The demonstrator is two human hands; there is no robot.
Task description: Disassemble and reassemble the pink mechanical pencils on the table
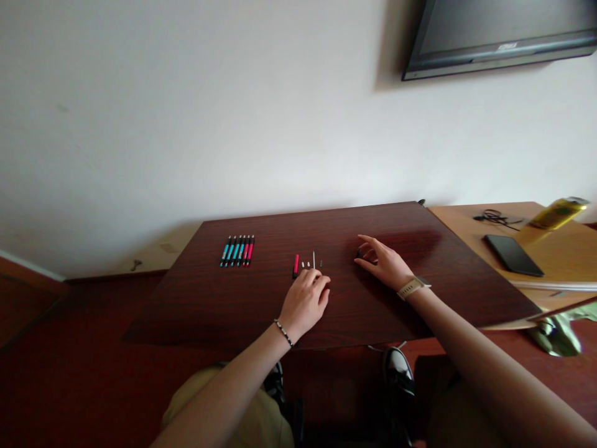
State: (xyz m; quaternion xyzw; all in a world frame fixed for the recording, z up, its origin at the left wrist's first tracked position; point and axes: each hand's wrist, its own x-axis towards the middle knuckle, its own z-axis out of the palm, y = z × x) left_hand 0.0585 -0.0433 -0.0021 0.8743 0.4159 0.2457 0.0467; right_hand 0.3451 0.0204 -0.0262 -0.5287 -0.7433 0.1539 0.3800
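My left hand (305,298) lies palm down on the dark table, fingers loosely bent and apart, just in front of loose pen parts. Beside its fingertips are a pink pen barrel (295,266) with a black end, small whitish pieces (305,264), a thin white refill (314,259) and a tiny spring-like piece (321,263). The refill's near end reaches the fingers. To the right, my right hand (380,260) holds a small black piece (359,254) between thumb and fingers, its index finger stretched out above. The piece's exact kind is too small to tell.
Several blue and pink pens (237,251) lie in a row at the table's left. On a lighter desk at right are a black phone-like slab (513,254), a dark cable (497,216) and a yellow can (558,213). A screen (504,37) hangs on the wall.
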